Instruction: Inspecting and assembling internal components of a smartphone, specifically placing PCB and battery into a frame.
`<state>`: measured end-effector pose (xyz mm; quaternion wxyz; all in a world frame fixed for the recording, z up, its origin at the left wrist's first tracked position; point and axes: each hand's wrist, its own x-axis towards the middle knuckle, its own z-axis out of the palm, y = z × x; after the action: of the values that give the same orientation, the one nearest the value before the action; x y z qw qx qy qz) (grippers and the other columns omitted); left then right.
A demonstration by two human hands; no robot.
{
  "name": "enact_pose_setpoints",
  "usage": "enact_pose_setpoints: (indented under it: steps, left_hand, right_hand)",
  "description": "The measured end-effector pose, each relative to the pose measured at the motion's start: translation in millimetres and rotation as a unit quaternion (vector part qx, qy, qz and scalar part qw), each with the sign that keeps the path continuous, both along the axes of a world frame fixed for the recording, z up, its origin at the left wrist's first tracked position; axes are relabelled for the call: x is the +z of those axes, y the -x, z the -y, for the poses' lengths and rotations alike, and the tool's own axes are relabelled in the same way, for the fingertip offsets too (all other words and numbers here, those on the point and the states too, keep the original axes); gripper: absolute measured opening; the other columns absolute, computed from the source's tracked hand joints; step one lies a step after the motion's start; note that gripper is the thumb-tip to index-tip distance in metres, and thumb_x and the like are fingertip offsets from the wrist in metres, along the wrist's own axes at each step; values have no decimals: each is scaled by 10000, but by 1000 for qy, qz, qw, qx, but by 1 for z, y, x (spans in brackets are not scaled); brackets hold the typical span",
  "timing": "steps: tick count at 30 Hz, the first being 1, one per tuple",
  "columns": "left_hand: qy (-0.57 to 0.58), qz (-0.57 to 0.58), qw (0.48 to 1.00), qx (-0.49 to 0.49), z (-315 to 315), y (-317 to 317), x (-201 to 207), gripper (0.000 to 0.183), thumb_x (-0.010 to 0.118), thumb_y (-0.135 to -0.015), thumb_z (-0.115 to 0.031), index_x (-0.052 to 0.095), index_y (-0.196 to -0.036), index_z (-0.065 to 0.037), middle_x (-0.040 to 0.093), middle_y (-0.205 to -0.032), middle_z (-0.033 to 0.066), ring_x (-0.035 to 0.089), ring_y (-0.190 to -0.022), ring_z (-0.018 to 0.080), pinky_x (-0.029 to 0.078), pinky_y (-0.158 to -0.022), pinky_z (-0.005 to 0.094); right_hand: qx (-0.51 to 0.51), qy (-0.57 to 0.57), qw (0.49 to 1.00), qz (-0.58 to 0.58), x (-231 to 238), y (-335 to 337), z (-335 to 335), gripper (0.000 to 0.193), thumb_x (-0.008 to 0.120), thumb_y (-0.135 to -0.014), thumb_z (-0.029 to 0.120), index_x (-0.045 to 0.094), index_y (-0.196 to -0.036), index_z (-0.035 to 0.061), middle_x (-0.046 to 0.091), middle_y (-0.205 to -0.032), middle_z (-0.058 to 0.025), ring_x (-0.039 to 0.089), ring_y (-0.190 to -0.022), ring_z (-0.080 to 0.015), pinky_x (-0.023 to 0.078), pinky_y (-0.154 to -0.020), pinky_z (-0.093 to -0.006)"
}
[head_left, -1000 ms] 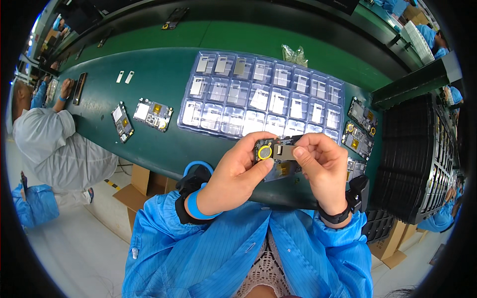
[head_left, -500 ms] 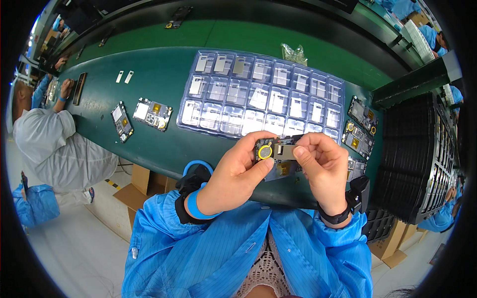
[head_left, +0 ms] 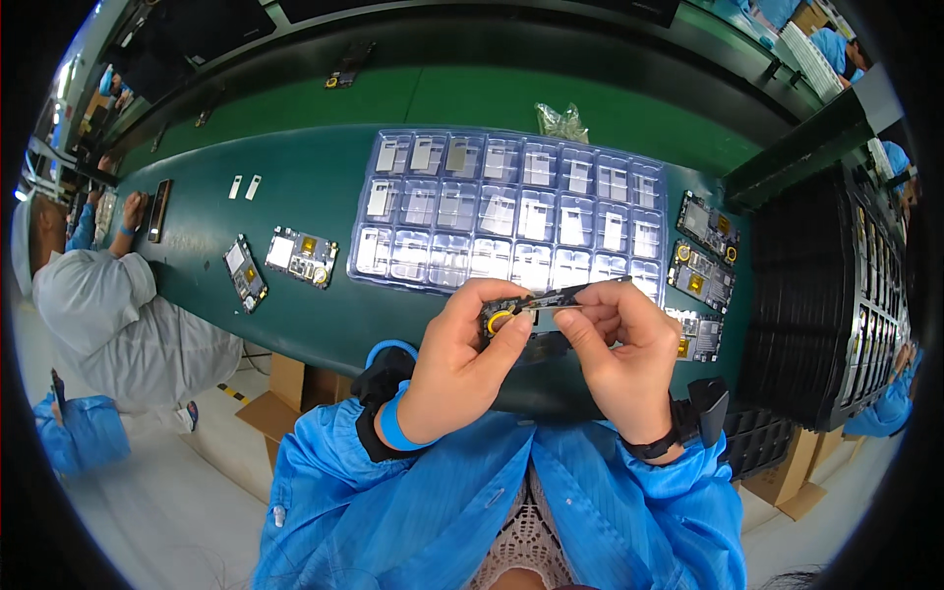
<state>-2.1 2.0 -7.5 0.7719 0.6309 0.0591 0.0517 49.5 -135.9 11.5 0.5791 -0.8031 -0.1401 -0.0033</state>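
My left hand grips the left end of a dark circuit board, thumb beside a round yellow-rimmed part. The board is tilted nearly edge-on. At its right end, the fingers of my right hand are closed around it, with thumb below and index finger along the upper edge. The thin metal plate seen earlier under my right thumb is mostly hidden at this angle. Just beyond my hands lies a clear plastic tray, its compartments holding flat silvery plates.
Circuit boards lie left of the tray, and several more lie to its right. Two small pale plates rest at the far left. A plastic bag sits behind the tray. Black trays are stacked at right. A co-worker sits at left.
The circuit board has turned from face-up to nearly edge-on. My right thumb has shifted slightly left and down, and the metal plate no longer shows clearly.
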Motion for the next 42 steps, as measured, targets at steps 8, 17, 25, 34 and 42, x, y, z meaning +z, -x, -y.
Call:
enact_pose_setpoints:
  steps: [8,17,25,34,42]
  left_hand:
    - [-23,-5,1000,7,2,1,2,192,514,-850,-9,436,-1025,4,538,-866,35,484,-758,46,411,-659,192]
    - [-10,3,1000,14,5,1,2,171,510,-855,-12,437,-1009,-6,526,-824,13,462,-717,23,386,-612,172]
    - [25,-9,1000,13,7,1,7,175,514,-856,-22,439,-1013,-2,499,-838,9,434,-716,28,372,-602,173]
    - [-56,24,998,29,11,2,-2,173,529,-850,-31,455,-1002,6,522,-820,16,438,-703,30,371,-592,172]
    - [-12,-35,999,1,13,-9,3,197,528,-849,-27,445,-1024,4,527,-834,25,477,-740,49,403,-654,190]
  right_hand:
    - [-20,48,996,68,3,-2,3,119,707,-658,42,600,-709,27,587,-619,-69,570,-538,-139,447,-441,-239]
    - [-8,85,988,125,4,-4,9,192,739,-623,63,599,-750,28,477,-731,-59,516,-541,-163,420,-443,-254]
    - [-2,23,993,114,1,-13,13,322,754,-605,52,580,-875,19,479,-850,-69,548,-603,-123,456,-506,-227]
    - [9,15,1000,25,-11,-9,21,204,746,-604,54,606,-744,5,485,-679,-49,540,-571,-123,429,-485,-226]
    - [19,14,1000,-13,-15,-18,29,215,737,-628,93,601,-769,6,501,-697,-68,560,-579,-157,443,-505,-253]
